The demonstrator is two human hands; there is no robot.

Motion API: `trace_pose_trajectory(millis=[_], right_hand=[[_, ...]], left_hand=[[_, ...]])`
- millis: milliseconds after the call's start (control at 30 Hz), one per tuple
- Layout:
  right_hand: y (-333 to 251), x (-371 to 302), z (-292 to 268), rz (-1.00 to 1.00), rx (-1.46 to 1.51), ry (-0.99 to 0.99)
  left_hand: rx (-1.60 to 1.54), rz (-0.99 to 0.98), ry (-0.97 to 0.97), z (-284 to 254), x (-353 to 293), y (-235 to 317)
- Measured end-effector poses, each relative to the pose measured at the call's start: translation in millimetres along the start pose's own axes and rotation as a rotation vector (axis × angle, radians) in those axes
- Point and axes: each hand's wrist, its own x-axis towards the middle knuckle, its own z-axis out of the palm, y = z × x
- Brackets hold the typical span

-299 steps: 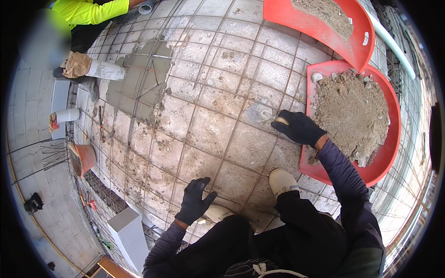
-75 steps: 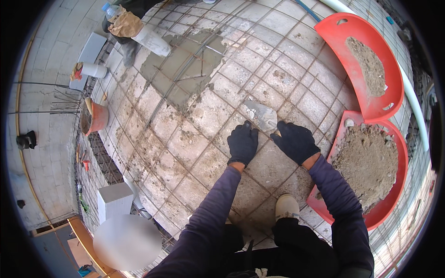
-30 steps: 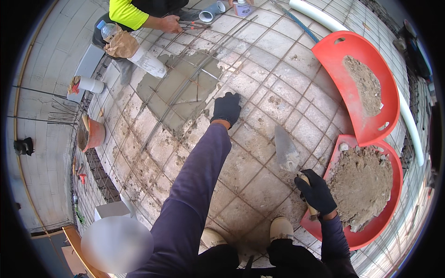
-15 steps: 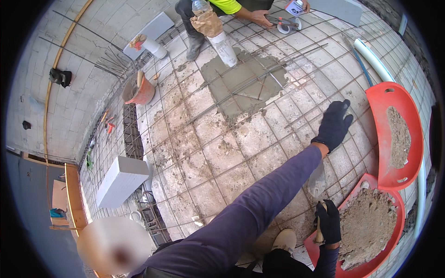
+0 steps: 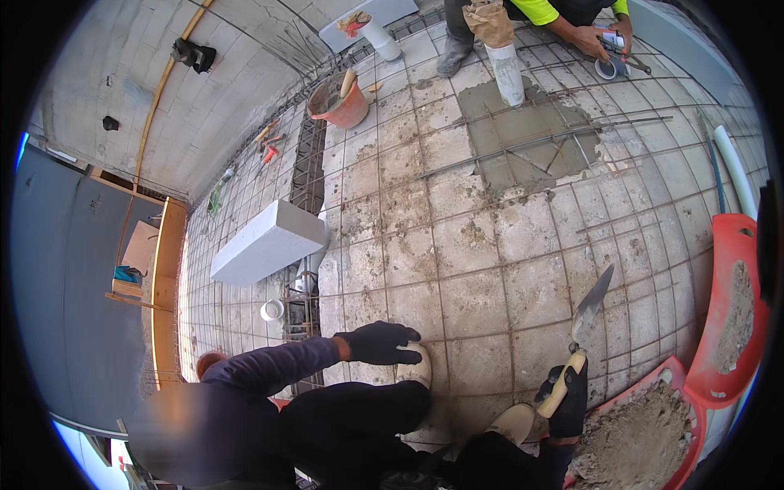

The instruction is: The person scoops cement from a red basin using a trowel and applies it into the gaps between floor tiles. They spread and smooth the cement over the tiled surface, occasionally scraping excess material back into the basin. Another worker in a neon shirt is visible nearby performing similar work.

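My right hand [image 5: 568,402], in a black glove, is wrapped round the pale wooden handle of a pointed trowel [image 5: 591,306]. The metal blade points away over the rebar mesh [image 5: 506,294]. My left hand [image 5: 377,342], gloved in black too, holds nothing; its fingers stretch out just above the toe of my light boot [image 5: 415,369]. Beside my right hand lies a red tub [image 5: 691,402] of sandy mix [image 5: 633,441]. A second red tub [image 5: 719,331], holding a little of the same mix, sits beyond it.
Wet mortar [image 5: 535,135] surrounds a white pipe [image 5: 507,75] topped with brown paper. At the far right, a co-worker's hands [image 5: 600,41] hold a small can. A white foam block [image 5: 269,238] and an orange bucket [image 5: 347,106] stand left. The mesh bars cross the ground.
My left arm has swung from the far right back to the left, near my boot. The trowel has come up with its blade forward. My view has turned left.
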Motion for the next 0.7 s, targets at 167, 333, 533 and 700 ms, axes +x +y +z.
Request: trace_pose_trajectory(millis=[167, 333, 533, 700], right_hand=[[9, 40, 32, 0.137, -0.123, -0.129], [13, 62, 68, 0.196, -0.395, -0.261], [20, 70, 94, 0.179, -0.691, -0.354], [11, 85, 128, 0.126, -0.890, -0.438]], left_hand=[[-0.955, -0.208, 0.038, 100, -137, -29], [-1.206, -0.320, 0.207, 116, -199, 1], [-0.651, -0.213, 0.457, 25, -199, 16], [-0.419, -0.086, 0.349, -33, -140, 1]])
